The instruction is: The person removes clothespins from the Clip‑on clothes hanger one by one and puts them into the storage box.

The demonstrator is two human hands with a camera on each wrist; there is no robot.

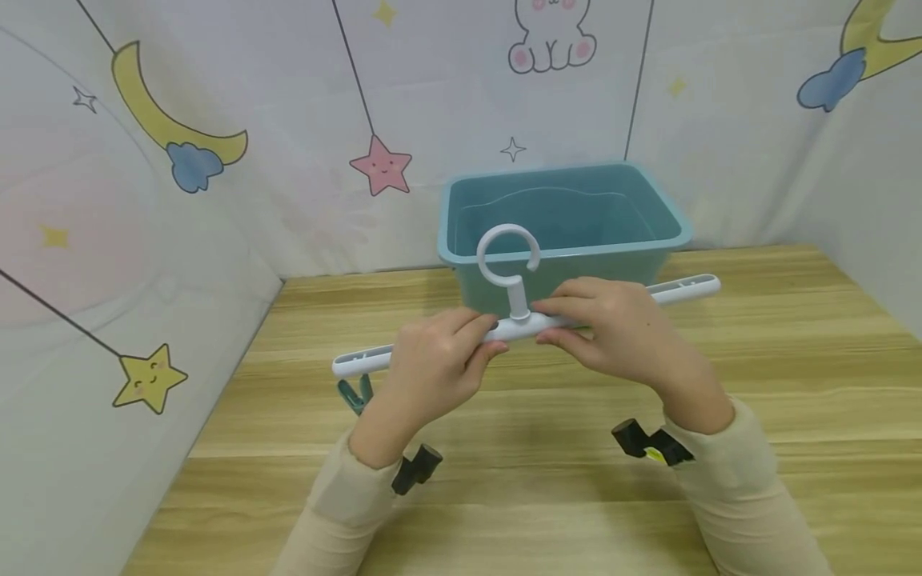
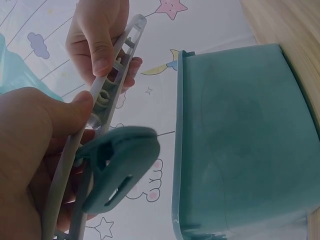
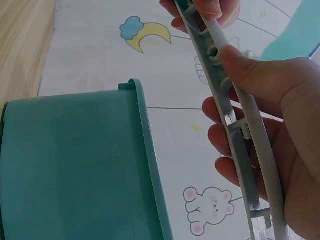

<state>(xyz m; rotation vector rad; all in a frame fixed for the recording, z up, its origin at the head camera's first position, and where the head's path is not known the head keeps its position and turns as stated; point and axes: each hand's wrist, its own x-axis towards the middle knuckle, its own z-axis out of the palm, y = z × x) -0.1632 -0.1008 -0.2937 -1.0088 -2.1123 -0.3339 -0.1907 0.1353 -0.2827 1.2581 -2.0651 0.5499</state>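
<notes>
A white plastic hanger (image 1: 522, 323) with an open round hook on top is held above the table, in front of the bin. My left hand (image 1: 435, 360) grips its bar just left of the hook, thumb below and fingers over the top. On the other side of the hook, my right hand (image 1: 619, 328) holds the bar in a similar way. A dark green clip (image 2: 125, 162) hangs from the bar by my left hand; its prongs show below the hanger's left end in the head view. The bar's hollow, ribbed underside (image 3: 240, 130) appears in the right wrist view.
A teal plastic bin (image 1: 562, 257) stands at the back of the wood-grain table (image 1: 533, 480), against a white cloth backdrop (image 1: 302, 96) printed with stars, moons and a bear. Black wrist cameras (image 1: 651, 442) sit at both cuffs.
</notes>
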